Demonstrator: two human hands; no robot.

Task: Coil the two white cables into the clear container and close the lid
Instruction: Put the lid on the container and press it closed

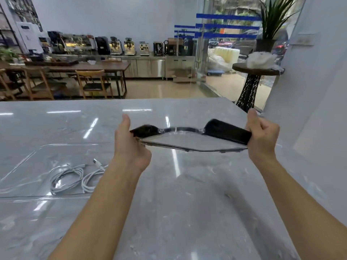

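Head view: the lid (pixel 189 141) is in the air over the worktop (pixel 187 203), with the left hand (pixel 131 145) closed on its left black clip and the right hand (pixel 262 137) closed on the right one. The container (pixel 28 184) sits to the left of the lid on the worktop, open, with both cables (pixel 75 177) already coiled inside, side by side. Next step, as I judge it: carry the lid left, keep it level, line up the corners over the rim, lower it flat, then press both clips down. Check no plug sticks over the rim.
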